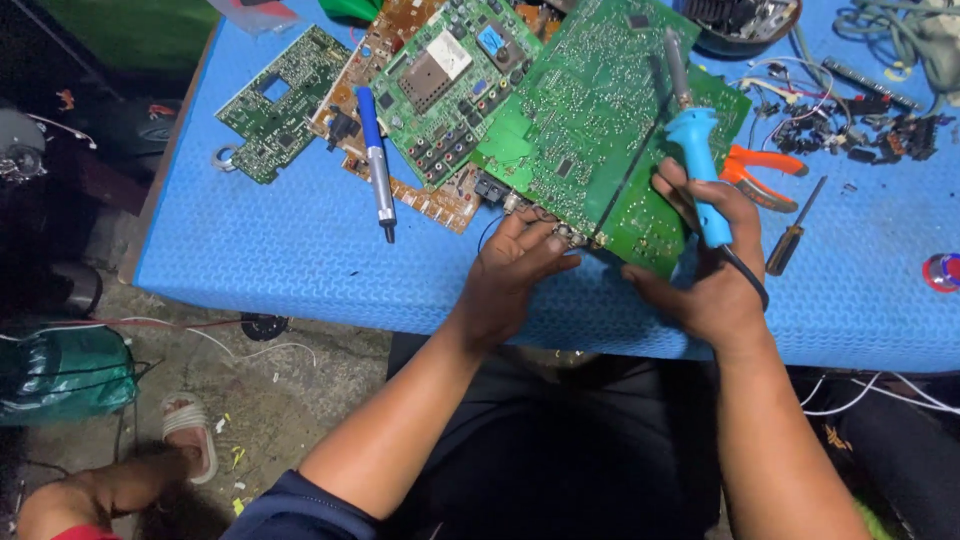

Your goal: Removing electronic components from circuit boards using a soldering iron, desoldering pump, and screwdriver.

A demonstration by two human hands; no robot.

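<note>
Now, left hand: the left hand [515, 262] rests at the near edge of the large green circuit board [600, 120], fingers curled onto its lower corner, pinching the board's edge.
Right hand: the right hand [715, 262] is closed around the blue soldering iron [697, 150], whose metal tip points to 12 o'clock over the board.
Board: it lies solder side up on the blue table mat [300, 250], overlapping other boards at its 9 o'clock.
Other boards: a smaller green circuit board [280, 100] lies at 10 o'clock, well apart from the hands.
Desoldering pump: a blue-and-grey desoldering pump [377, 160] lies at 9 o'clock of the left hand.
Pliers: orange-handled pliers [765, 170] sit just beside the iron at 3 o'clock.
Screwdriver: a dark screwdriver [792, 232] lies at 3 o'clock of the right hand.
</note>
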